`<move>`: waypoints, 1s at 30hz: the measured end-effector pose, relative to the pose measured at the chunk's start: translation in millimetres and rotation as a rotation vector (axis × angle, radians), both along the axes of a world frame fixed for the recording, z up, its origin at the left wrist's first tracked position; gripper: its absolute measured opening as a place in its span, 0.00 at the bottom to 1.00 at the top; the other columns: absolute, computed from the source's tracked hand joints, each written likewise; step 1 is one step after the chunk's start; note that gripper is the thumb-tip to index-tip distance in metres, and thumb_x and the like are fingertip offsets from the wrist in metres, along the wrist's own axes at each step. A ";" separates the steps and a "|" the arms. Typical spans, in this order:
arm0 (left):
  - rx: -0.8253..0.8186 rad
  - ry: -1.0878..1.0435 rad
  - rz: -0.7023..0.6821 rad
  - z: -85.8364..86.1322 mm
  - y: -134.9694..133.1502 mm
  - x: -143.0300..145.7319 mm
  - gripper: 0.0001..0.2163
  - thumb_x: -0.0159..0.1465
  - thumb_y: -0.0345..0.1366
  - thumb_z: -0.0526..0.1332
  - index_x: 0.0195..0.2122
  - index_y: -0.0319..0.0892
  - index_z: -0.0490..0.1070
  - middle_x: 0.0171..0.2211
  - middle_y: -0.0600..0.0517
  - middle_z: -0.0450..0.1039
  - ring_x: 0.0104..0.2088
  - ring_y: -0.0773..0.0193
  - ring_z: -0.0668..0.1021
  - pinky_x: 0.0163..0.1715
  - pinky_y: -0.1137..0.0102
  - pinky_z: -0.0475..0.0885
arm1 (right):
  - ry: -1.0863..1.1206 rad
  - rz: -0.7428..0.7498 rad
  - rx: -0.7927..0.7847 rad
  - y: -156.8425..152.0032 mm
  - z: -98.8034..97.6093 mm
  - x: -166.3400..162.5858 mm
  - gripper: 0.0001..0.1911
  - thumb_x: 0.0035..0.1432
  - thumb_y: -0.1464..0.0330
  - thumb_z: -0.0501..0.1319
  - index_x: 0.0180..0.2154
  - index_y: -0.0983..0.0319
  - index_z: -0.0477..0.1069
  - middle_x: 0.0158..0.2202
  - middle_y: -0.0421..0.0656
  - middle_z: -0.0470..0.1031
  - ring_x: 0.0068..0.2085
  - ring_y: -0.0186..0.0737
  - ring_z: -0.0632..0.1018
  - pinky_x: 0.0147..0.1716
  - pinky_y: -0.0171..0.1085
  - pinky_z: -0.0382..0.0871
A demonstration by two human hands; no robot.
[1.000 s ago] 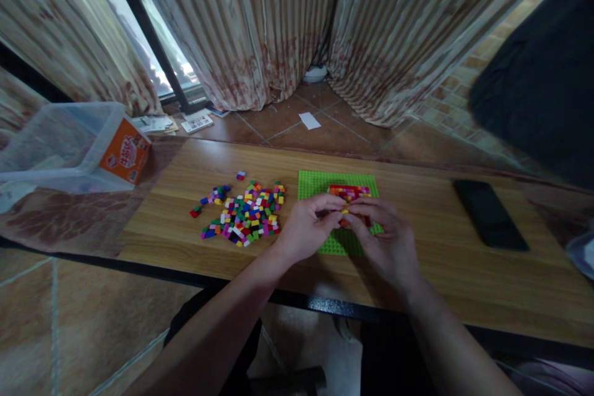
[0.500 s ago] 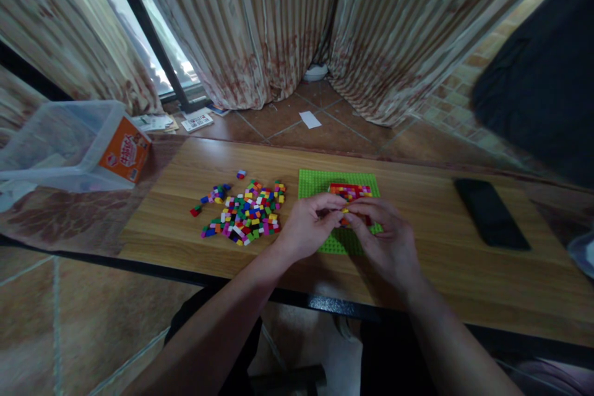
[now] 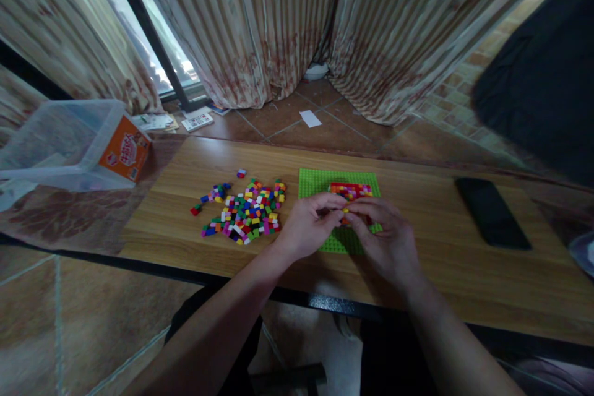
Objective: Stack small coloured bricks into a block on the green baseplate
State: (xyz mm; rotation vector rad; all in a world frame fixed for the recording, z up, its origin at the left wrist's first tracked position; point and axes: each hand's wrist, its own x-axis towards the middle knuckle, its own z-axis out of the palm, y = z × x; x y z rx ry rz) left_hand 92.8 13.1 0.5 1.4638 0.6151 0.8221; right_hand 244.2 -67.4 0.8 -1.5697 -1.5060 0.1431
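Note:
A green studded baseplate (image 3: 313,182) lies on the wooden table (image 3: 431,260) with a patch of red, yellow and orange small bricks (image 3: 350,190) built on its far right part. My left hand (image 3: 307,228) and my right hand (image 3: 387,244) meet over the plate's middle, fingertips pinched together on a small orange brick (image 3: 344,219) at the near edge of the built patch. Both hands hide most of the plate's near half. A loose heap of many-coloured small bricks (image 3: 244,211) lies left of the plate.
A black phone (image 3: 492,213) lies flat at the table's right. A clear plastic tub (image 3: 60,147) with an orange label stands on the patterned surface at the left. Curtains hang behind the table, and a dark shape fills the upper right.

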 end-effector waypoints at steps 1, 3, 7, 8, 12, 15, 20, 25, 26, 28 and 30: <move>-0.002 0.000 -0.003 -0.1 0.0 0.1 0.08 0.64 0.26 0.62 0.43 0.38 0.77 0.40 0.47 0.83 0.39 0.63 0.84 0.42 0.67 0.81 | 0.000 0.000 -0.001 -0.1 0.0 -0.3 0.05 0.63 0.63 0.65 0.38 0.53 0.81 0.42 0.42 0.83 0.46 0.46 0.81 0.51 0.50 0.72; 0.003 0.001 -0.005 -0.3 0.0 0.3 0.08 0.64 0.26 0.62 0.43 0.39 0.78 0.40 0.47 0.83 0.38 0.63 0.84 0.42 0.67 0.81 | -0.002 -0.007 0.003 -0.3 0.2 -1.0 0.05 0.63 0.63 0.65 0.38 0.53 0.81 0.41 0.42 0.83 0.46 0.46 0.81 0.50 0.50 0.72; 0.033 0.015 0.010 -0.3 0.1 -0.1 0.08 0.64 0.28 0.63 0.43 0.39 0.78 0.40 0.47 0.84 0.40 0.62 0.84 0.43 0.66 0.80 | -0.018 -0.018 0.015 -0.7 1.7 3.0 0.05 0.63 0.64 0.65 0.38 0.55 0.81 0.41 0.43 0.83 0.45 0.45 0.81 0.49 0.48 0.74; 0.041 0.025 0.018 -0.1 0.3 -0.3 0.08 0.64 0.28 0.63 0.43 0.39 0.78 0.40 0.46 0.84 0.40 0.62 0.84 0.43 0.66 0.80 | -0.022 -0.033 0.022 -0.8 2.6 6.3 0.05 0.63 0.64 0.65 0.37 0.55 0.81 0.41 0.43 0.83 0.45 0.45 0.81 0.49 0.48 0.74; 0.049 0.055 0.061 -0.5 2.6 -1.0 0.07 0.64 0.29 0.63 0.41 0.39 0.79 0.40 0.46 0.84 0.39 0.62 0.84 0.41 0.66 0.80 | -0.052 -0.130 0.046 -2.6 8.5 28.3 0.06 0.62 0.63 0.66 0.37 0.56 0.81 0.40 0.44 0.82 0.43 0.44 0.82 0.46 0.46 0.76; 0.028 0.055 0.092 -2.3 5.2 -1.1 0.07 0.64 0.29 0.63 0.41 0.40 0.79 0.40 0.47 0.84 0.39 0.62 0.84 0.40 0.67 0.80 | -0.089 -0.157 0.049 -6.0 12.7 44.5 0.07 0.62 0.62 0.66 0.36 0.57 0.81 0.39 0.44 0.82 0.41 0.44 0.82 0.44 0.46 0.77; -0.011 0.065 0.124 -4.6 9.0 -1.2 0.06 0.63 0.30 0.64 0.40 0.39 0.79 0.38 0.47 0.84 0.35 0.63 0.84 0.36 0.68 0.80 | -0.146 -0.112 0.032 -9.2 10.5 51.3 0.08 0.63 0.61 0.65 0.37 0.56 0.81 0.40 0.44 0.82 0.42 0.44 0.82 0.44 0.46 0.77; -0.027 0.056 0.137 -4.7 12.3 -1.2 0.06 0.62 0.29 0.64 0.39 0.39 0.79 0.38 0.47 0.84 0.32 0.65 0.83 0.33 0.70 0.79 | -0.214 -0.040 0.012 -5.3 1.6 48.1 0.07 0.64 0.62 0.64 0.38 0.55 0.81 0.40 0.44 0.82 0.43 0.46 0.81 0.46 0.50 0.76; -0.028 0.054 0.138 -4.4 12.7 -1.3 0.06 0.62 0.29 0.64 0.39 0.39 0.79 0.38 0.47 0.84 0.32 0.65 0.83 0.33 0.71 0.79 | -0.235 -0.037 0.019 -4.5 0.4 48.6 0.07 0.64 0.62 0.65 0.38 0.56 0.81 0.40 0.44 0.81 0.43 0.46 0.81 0.46 0.50 0.76; -0.033 0.050 0.140 -3.5 13.2 -1.6 0.05 0.62 0.29 0.64 0.38 0.39 0.79 0.36 0.48 0.84 0.31 0.66 0.82 0.32 0.71 0.79 | -0.268 -0.040 0.040 -3.3 -1.0 50.4 0.06 0.64 0.63 0.65 0.37 0.56 0.81 0.40 0.45 0.81 0.42 0.47 0.81 0.45 0.50 0.75; -0.039 0.047 0.141 -2.7 13.4 -1.9 0.05 0.62 0.29 0.64 0.38 0.39 0.78 0.36 0.48 0.84 0.30 0.67 0.82 0.32 0.71 0.78 | -0.287 -0.038 0.046 -2.7 -1.5 52.1 0.06 0.63 0.63 0.65 0.36 0.56 0.81 0.39 0.45 0.81 0.41 0.47 0.81 0.44 0.50 0.75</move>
